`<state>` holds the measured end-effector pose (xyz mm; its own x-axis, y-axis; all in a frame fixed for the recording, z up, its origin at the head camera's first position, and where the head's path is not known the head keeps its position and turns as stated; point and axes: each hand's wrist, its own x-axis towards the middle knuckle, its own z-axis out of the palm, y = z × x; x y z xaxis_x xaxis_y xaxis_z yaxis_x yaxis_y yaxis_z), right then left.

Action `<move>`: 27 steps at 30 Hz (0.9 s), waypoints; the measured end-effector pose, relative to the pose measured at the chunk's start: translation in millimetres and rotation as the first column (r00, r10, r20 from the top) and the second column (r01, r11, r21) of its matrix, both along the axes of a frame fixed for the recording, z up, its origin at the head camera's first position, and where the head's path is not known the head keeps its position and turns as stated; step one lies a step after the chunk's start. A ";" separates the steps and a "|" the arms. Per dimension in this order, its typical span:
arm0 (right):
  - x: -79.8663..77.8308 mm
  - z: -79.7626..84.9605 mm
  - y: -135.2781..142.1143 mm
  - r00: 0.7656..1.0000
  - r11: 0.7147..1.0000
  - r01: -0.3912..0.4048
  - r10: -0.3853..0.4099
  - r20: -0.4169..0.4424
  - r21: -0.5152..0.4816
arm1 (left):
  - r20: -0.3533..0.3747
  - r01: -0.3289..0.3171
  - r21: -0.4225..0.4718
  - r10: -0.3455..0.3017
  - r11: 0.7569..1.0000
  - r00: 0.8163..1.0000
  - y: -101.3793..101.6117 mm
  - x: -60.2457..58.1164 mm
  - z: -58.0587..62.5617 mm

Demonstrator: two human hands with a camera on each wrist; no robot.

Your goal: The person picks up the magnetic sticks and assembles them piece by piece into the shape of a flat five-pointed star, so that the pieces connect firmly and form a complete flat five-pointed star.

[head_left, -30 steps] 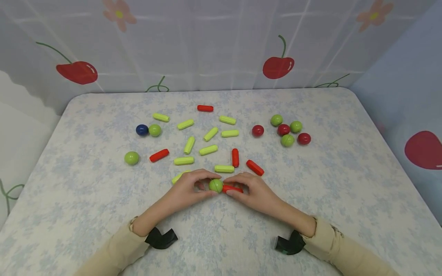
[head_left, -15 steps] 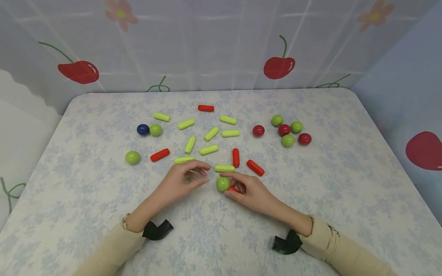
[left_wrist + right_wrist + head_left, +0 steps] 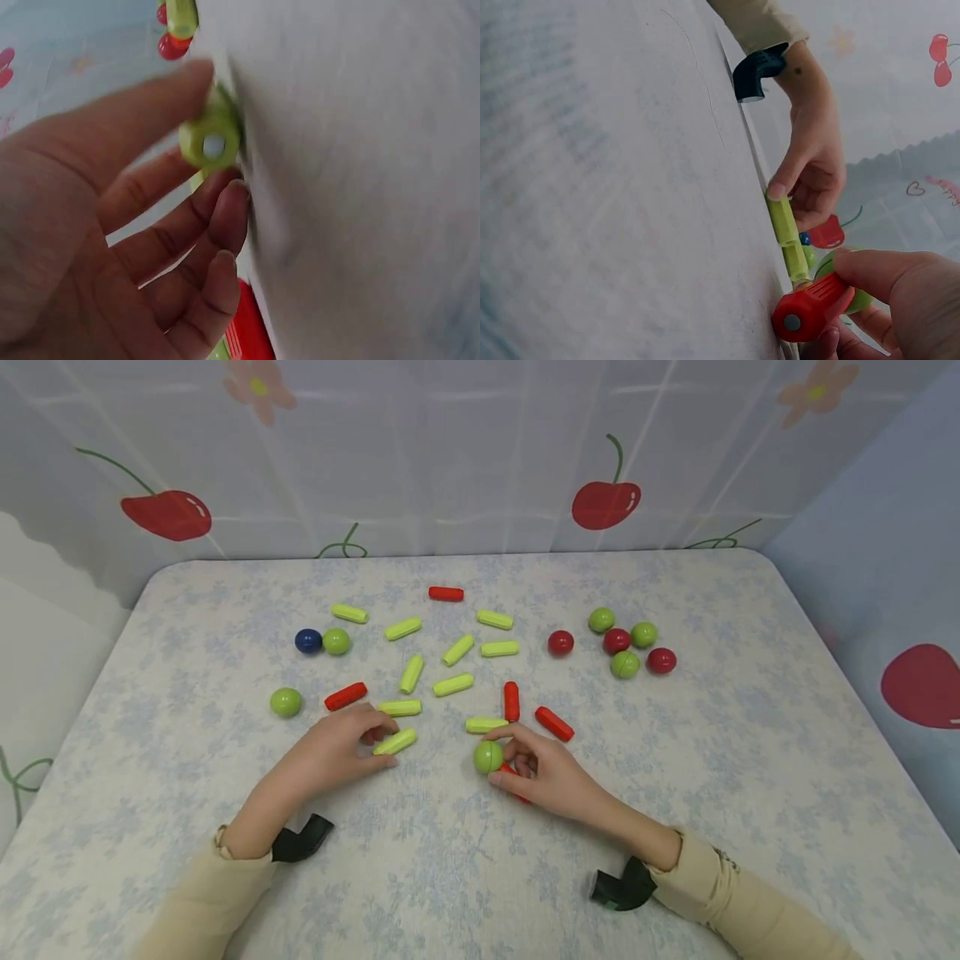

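Observation:
In the head view my right hand pinches a green ball with a groove across it, index finger at its far side and thumb at its near side. A red stick adjoins this ball, partly under that hand; whether the two are joined I cannot tell. My left hand is around a yellow-green ridged stick lying on the table, thumb and fingers on either side with slight gaps. In the left wrist view the end of this stick faces the camera, between thumb and fingers.
Several yellow-green sticks and red sticks lie scattered mid-table. At the right is a cluster of green balls and red balls. A blue ball and two green balls are at the left.
My left hand has let go of the green ball and moved left to the yellow-green stick. The right hand has taken the ball; the red stick beside it has turned slightly.

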<state>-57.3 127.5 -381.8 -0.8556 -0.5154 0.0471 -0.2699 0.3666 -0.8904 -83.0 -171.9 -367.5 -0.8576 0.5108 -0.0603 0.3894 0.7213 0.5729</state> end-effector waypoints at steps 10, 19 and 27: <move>4.1 23.3 -4.2 0.997 0.998 0.022 -0.018 0.076 -0.058 | -0.067 0.052 0.181 -0.040 0.982 0.997 27.0 5.4 -3.8; 0.0 10.6 -4.0 0.990 0.996 0.025 -0.013 0.142 -0.083 | -0.100 0.108 0.313 -0.081 0.944 0.992 46.5 7.5 -13.2; -3.1 -11.4 0.6 0.992 0.998 0.003 0.006 0.128 -0.070 | -0.071 0.094 0.341 -0.074 0.936 0.995 55.0 8.6 -18.4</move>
<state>-60.4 128.1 -393.2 -0.8561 -0.5161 -0.0267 -0.1527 0.3020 -0.9410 -74.5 -116.8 -385.9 -0.8077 0.5620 0.1780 0.4782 0.4481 0.7553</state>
